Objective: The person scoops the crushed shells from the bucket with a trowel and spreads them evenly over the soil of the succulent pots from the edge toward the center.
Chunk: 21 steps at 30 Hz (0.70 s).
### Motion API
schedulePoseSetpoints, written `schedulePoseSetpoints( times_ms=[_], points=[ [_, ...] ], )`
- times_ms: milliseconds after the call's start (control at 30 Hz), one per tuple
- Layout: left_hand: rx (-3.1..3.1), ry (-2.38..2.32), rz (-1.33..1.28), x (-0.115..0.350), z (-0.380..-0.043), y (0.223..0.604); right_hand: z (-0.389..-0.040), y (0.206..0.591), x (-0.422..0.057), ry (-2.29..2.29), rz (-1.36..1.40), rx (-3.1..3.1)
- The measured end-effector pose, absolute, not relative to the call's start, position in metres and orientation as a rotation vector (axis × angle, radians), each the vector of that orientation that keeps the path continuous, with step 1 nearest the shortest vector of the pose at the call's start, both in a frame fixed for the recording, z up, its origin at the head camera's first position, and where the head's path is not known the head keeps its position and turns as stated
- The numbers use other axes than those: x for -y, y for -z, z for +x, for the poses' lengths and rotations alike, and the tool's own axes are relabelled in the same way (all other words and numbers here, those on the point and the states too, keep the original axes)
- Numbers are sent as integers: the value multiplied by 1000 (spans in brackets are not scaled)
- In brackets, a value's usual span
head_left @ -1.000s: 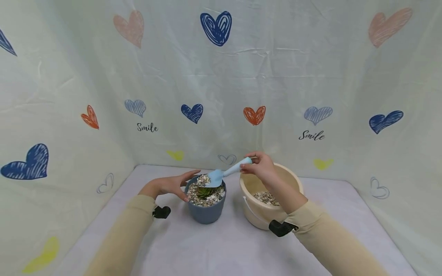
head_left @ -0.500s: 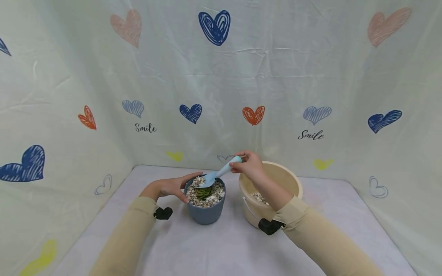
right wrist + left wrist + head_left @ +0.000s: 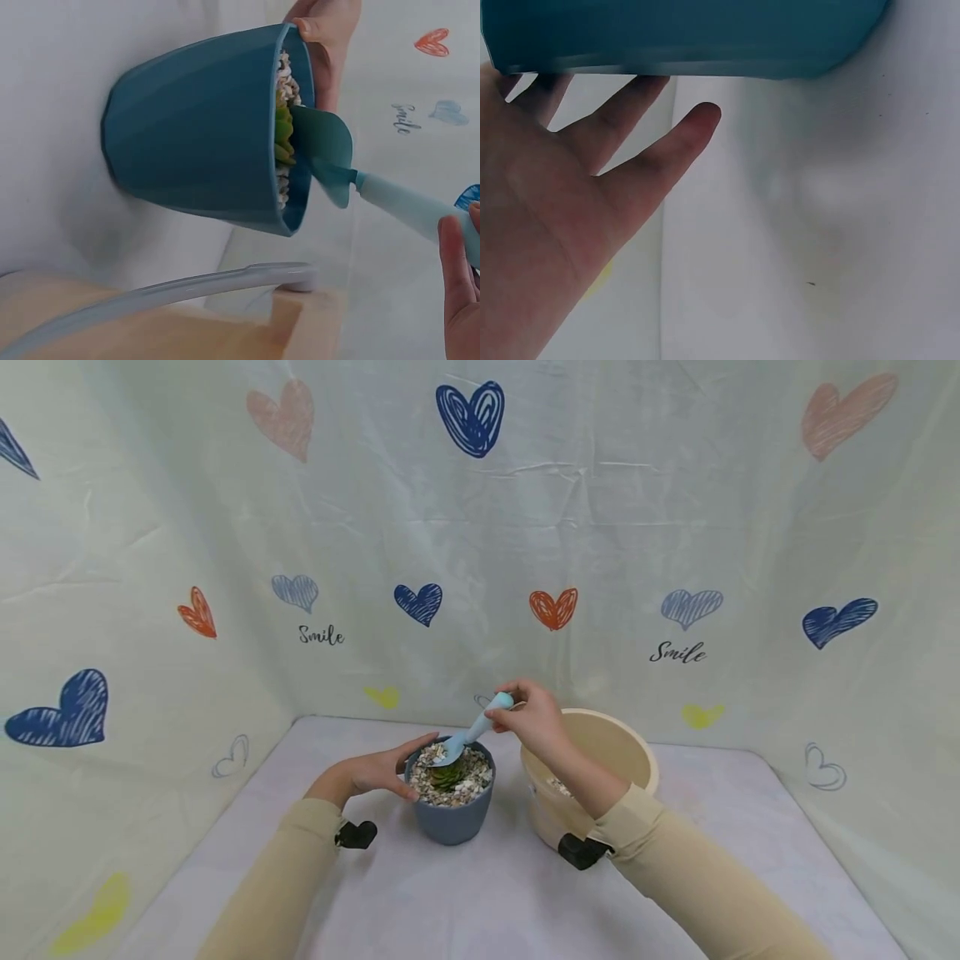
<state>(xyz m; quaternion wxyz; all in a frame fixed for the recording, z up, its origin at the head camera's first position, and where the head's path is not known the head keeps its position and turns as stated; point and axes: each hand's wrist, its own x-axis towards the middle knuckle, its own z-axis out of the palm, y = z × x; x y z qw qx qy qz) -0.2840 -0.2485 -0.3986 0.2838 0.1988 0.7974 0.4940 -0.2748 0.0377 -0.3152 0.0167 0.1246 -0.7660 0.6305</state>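
Note:
A blue-grey flowerpot [image 3: 453,825] stands upright on the table, filled with pebbles [image 3: 474,783] around a green succulent [image 3: 447,777]. My left hand [image 3: 371,772] holds the pot's left side, thumb at the near rim and the other fingers round the far side. The left wrist view shows that hand's fingers spread under the pot's edge. With my right hand [image 3: 529,718] I pinch the handle of a light blue trowel [image 3: 476,732]. Its blade [image 3: 324,142] tilts down over the succulent at the pot's mouth, and some pebbles lie by the tip.
A cream bucket [image 3: 643,758] with pebbles inside stands right of the pot, partly behind my right forearm. Its pale handle [image 3: 172,289] crosses the lower right wrist view. A heart-printed white sheet [image 3: 480,527] hangs behind the table [image 3: 450,902].
My right hand has moved left with the trowel, its handle tilting steeper and the blade shifting left over the pot. Fewer pebbles show on the blade. The left hand stays at the pot.

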Motion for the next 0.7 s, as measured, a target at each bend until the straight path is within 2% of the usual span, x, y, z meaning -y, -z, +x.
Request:
schedulePoseSetpoints(
  times_ms=[700],
  points=[
    [-2310, -1401, 350, 231, -256, 403, -272, 293, -25, -1743, 529, 2496]
  ],
)
